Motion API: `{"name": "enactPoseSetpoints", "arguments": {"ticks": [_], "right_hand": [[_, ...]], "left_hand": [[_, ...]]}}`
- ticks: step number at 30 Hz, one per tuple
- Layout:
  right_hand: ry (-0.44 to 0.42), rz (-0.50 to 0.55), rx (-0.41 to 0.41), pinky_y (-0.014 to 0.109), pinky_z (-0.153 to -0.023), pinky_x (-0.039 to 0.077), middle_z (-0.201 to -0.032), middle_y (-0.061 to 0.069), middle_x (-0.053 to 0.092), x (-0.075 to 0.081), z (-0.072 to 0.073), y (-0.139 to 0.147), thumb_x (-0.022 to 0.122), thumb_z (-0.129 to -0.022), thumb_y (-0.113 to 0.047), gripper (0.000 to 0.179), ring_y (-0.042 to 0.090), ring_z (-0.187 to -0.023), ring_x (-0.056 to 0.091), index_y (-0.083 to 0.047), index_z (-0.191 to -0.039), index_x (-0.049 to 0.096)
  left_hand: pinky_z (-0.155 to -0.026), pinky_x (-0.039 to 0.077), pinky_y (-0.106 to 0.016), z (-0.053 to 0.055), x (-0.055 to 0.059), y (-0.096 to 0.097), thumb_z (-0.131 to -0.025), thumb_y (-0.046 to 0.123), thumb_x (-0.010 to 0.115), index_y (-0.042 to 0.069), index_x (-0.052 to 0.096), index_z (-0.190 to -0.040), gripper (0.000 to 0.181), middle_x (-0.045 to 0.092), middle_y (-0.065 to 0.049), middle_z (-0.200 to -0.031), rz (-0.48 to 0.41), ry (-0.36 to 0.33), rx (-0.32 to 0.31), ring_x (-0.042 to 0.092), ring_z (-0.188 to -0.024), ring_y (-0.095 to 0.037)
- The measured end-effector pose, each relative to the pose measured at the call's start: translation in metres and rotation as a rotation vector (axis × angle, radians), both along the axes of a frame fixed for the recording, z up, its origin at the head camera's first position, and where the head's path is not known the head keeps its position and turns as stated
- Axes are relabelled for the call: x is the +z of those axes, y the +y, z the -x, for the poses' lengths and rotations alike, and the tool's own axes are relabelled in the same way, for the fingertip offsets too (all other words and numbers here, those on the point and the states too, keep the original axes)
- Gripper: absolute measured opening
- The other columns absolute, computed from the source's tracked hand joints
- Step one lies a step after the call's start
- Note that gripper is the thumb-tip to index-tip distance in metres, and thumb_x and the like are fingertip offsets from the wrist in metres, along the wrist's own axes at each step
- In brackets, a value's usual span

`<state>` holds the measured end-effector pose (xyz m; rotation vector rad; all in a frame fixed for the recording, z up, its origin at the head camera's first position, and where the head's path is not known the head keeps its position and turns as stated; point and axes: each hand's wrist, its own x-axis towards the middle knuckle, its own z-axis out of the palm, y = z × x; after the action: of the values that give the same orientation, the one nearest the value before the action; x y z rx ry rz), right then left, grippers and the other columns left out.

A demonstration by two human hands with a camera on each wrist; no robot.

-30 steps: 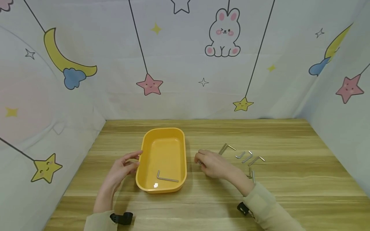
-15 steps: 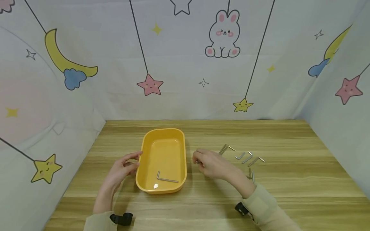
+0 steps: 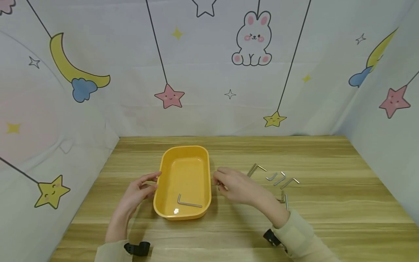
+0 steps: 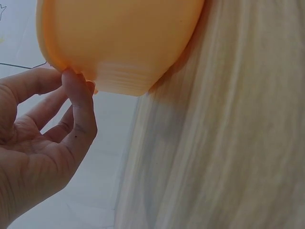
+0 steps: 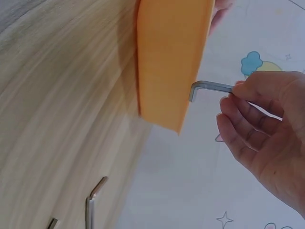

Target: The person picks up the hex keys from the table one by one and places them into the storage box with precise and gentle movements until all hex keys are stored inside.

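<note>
My right hand [image 3: 234, 183] pinches a silver hex key [image 5: 212, 86] between thumb and index finger, just right of the yellow tray [image 3: 209, 182]. In the right wrist view the key's bent short end overlaps the tray's rim, and the other fingers are loosely curved. My left hand [image 3: 139, 191] touches the outside of the tray's left wall near the rim with thumb and fingertips, its fingers relaxed. Another hex key [image 3: 190, 204] lies inside the tray, toward its near end.
Several loose hex keys [image 3: 280, 179] lie on the wooden table [image 3: 314, 225] right of the tray, some partly hidden by my right forearm. A pale cloth backdrop [image 3: 209, 116] with printed stars and a rabbit encloses the table at the back and sides.
My right hand has moved a little left toward the tray with the hex key in it. The left hand and the tray have not moved.
</note>
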<state>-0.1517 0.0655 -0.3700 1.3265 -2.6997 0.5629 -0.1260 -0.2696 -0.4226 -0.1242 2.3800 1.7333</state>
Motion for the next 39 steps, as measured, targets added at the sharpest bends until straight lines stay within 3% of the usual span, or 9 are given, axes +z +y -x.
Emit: {"name": "enactPoseSetpoints", "arguments": {"ticks": [4, 17, 28, 39], "right_hand": [[0.026, 0.008, 0.029, 0.016, -0.065, 0.047, -0.086, -0.003, 0.059, 0.006, -0.003, -0.003, 0.064, -0.084, -0.001, 0.012, 0.006, -0.074, 0.052, -0.011, -0.092, 0.062], [-0.007, 0.059, 0.092, 0.014, -0.065, 0.047, -0.091, -0.001, 0.062, 0.017, -0.006, -0.012, 0.061, -0.087, -0.001, 0.013, 0.007, -0.075, 0.054, -0.012, -0.093, 0.061], [0.021, 0.033, 0.121, 0.012, -0.065, 0.045, -0.090, -0.003, 0.063, 0.010, -0.003, -0.027, 0.062, -0.086, -0.003, 0.012, 0.006, -0.075, 0.056, -0.012, -0.092, 0.063], [-0.036, 0.064, 0.130, 0.017, -0.069, 0.047, -0.086, -0.003, 0.064, -0.007, 0.005, -0.037, 0.067, -0.085, -0.005, 0.007, 0.007, -0.075, 0.057, -0.011, -0.088, 0.064]], "left_hand": [[-0.078, 0.052, -0.023, 0.000, 0.000, 0.000, -0.096, 0.015, 0.057, 0.010, 0.045, -0.143, 0.049, 0.045, -0.016, -0.132, 0.003, -0.002, 0.004, 0.058, -0.084, -0.005], [-0.081, 0.053, -0.023, -0.001, 0.000, 0.000, -0.096, 0.015, 0.057, 0.010, 0.046, -0.143, 0.048, 0.045, -0.016, -0.133, 0.001, -0.007, 0.006, 0.062, -0.092, -0.007], [-0.080, 0.053, -0.021, -0.001, 0.000, 0.001, -0.096, 0.015, 0.058, 0.009, 0.046, -0.143, 0.048, 0.045, -0.017, -0.133, -0.001, -0.013, 0.012, 0.061, -0.090, -0.007], [-0.079, 0.053, -0.022, -0.001, 0.002, 0.002, -0.096, 0.016, 0.058, 0.009, 0.046, -0.143, 0.049, 0.045, -0.016, -0.131, -0.007, -0.010, 0.009, 0.059, -0.086, -0.005]]}}
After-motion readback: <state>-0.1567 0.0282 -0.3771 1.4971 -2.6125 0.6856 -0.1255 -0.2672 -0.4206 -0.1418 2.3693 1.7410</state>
